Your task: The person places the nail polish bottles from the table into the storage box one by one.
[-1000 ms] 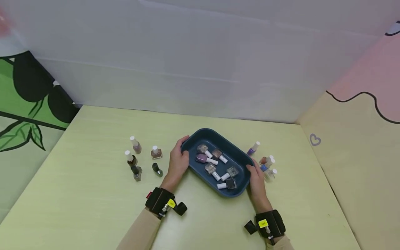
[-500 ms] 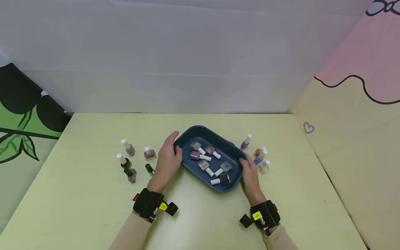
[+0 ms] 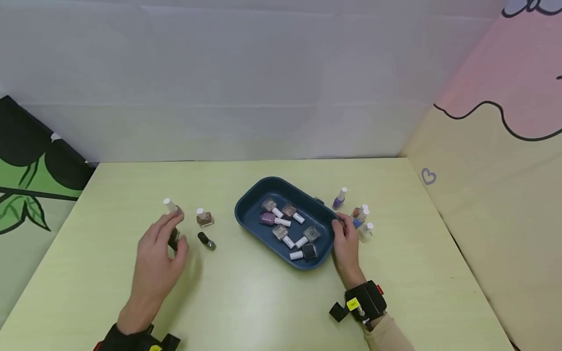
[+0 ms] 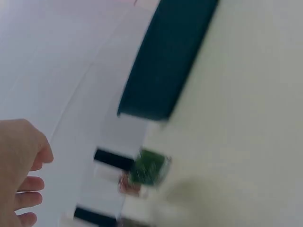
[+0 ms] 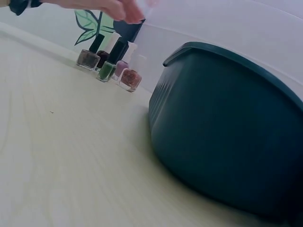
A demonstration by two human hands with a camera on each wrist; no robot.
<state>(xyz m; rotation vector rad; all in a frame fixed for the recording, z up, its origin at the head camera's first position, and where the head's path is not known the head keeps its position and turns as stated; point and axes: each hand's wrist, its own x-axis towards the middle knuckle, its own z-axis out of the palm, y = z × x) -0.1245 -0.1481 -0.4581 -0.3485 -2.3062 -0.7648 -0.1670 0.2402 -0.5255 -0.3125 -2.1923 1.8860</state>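
Observation:
A dark blue tray sits on the table, holding several nail polish bottles, among them a purple bottle and a black bottle. My right hand grips its right end, thumb over the rim. The left hand is above the left group of bottles, fingers loosely bent and nothing visible in its grasp; the right wrist view shows that hand higher than the bottles. Partly hidden behind its fingers is a dark bottle. Close by stand a brown bottle and a black-capped green bottle.
Right of the tray, near my right hand, stand a purple bottle, a blue bottle and a clear bottle. The pale table ends at a grey back wall and a painted right wall.
My left hand has let go of the tray's left end and moved left over the bottles. The right hand still holds the tray, which lies slightly further left in view.

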